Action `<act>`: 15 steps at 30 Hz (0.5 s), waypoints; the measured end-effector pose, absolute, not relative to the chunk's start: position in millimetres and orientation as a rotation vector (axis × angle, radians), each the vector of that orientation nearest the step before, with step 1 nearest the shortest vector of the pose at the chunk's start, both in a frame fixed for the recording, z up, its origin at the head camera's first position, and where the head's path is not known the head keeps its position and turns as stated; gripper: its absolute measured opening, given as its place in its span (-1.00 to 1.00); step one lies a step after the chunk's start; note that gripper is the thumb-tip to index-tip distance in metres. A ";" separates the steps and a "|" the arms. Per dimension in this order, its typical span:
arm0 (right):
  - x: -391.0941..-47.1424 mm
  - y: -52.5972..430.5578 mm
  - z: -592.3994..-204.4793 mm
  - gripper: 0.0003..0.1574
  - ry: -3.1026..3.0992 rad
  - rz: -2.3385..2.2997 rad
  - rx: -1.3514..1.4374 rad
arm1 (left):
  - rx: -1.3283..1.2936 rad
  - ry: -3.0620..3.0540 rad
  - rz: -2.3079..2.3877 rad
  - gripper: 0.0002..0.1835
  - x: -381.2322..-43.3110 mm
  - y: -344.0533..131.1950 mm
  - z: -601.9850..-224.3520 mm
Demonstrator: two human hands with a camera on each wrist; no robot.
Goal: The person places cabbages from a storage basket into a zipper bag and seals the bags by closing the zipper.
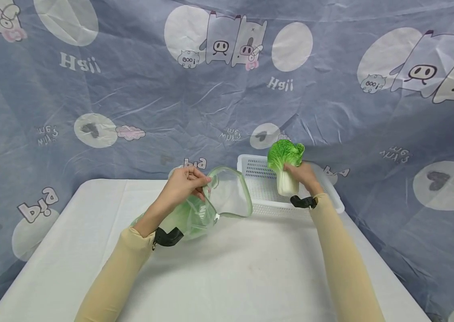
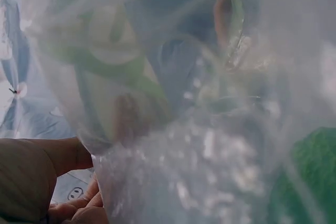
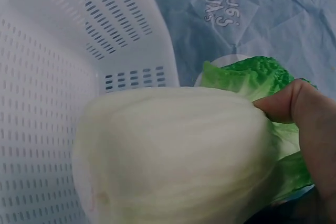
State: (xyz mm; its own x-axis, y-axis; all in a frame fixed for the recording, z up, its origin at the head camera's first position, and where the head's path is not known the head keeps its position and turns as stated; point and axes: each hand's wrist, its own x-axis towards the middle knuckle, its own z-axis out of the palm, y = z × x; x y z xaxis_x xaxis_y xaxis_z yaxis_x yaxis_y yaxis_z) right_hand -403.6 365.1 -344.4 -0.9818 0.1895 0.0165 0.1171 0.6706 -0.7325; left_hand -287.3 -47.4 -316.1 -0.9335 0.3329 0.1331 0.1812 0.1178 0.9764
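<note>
In the head view my right hand grips a napa cabbage around its middle, leaves upward, over the white basket. The right wrist view shows the cabbage's pale stalk end close up, with the thumb pressing its side. At the left, my left hand pinches the green-edged rim of a clear plastic bag, whose mouth stands spread toward the basket. Something green shows through the bag's film in the left wrist view. Part of the bag lies behind my left wrist.
The perforated basket stands at the back right of a table with a white cover. A blue-grey patterned curtain hangs behind and on both sides of the table. Black wrist cameras sit on both wrists.
</note>
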 end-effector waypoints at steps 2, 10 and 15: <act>-401.9 360.8 -339.2 -0.25 -2.695 1.212 -0.233 | 0.512 2.258 1.951 -0.70 -287.9 -49.6 -314.7; -379.7 325.7 -313.3 -0.25 -2.407 1.327 -0.301 | 0.507 2.227 1.996 -0.66 -288.3 -52.9 -312.6; -351.6 286.5 -294.4 -0.38 -2.147 1.482 -0.211 | 0.503 2.217 2.001 -0.71 -288.8 -53.2 -313.2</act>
